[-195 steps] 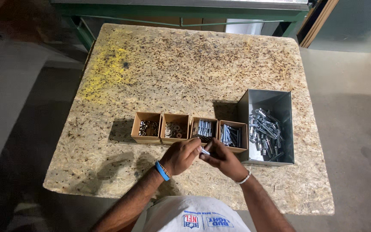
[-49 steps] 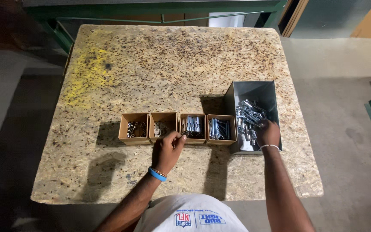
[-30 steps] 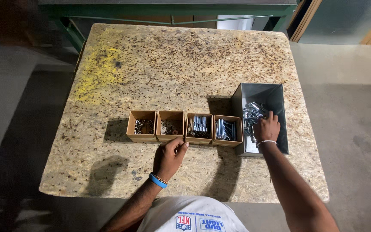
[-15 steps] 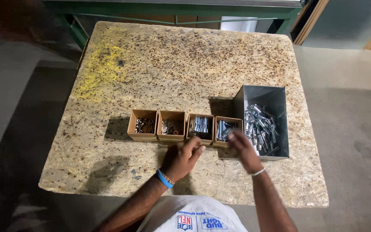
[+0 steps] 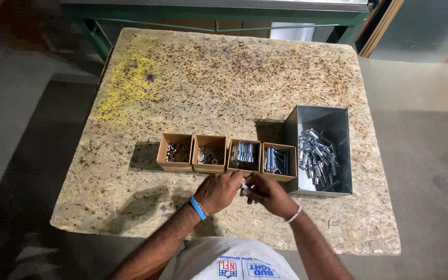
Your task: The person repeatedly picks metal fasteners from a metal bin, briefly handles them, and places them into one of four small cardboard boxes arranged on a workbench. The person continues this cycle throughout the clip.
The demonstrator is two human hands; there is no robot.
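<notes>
My left hand [image 5: 221, 191] and my right hand [image 5: 266, 193] meet just in front of a row of small cardboard boxes, fingertips together on a small silver metal fastener [image 5: 244, 185]. The piece is mostly hidden by my fingers. A grey metal bin [image 5: 319, 151] full of shiny metal fasteners stands right of my hands. The third cardboard box [image 5: 244, 155] and the fourth cardboard box [image 5: 279, 161] hold silver parts. The first box [image 5: 175, 152] and second box [image 5: 209, 154] hold small nuts and washers.
Everything sits on a speckled chipboard tabletop [image 5: 224, 78] with a yellow paint stain [image 5: 125, 85] at the far left. A green metal frame [image 5: 213, 15] runs behind the table. Grey concrete floor [image 5: 431, 171] surrounds it.
My right hand left the grey bin and came left to meet my left hand in front of the boxes. Both hands now pinch a small metal piece between them.
</notes>
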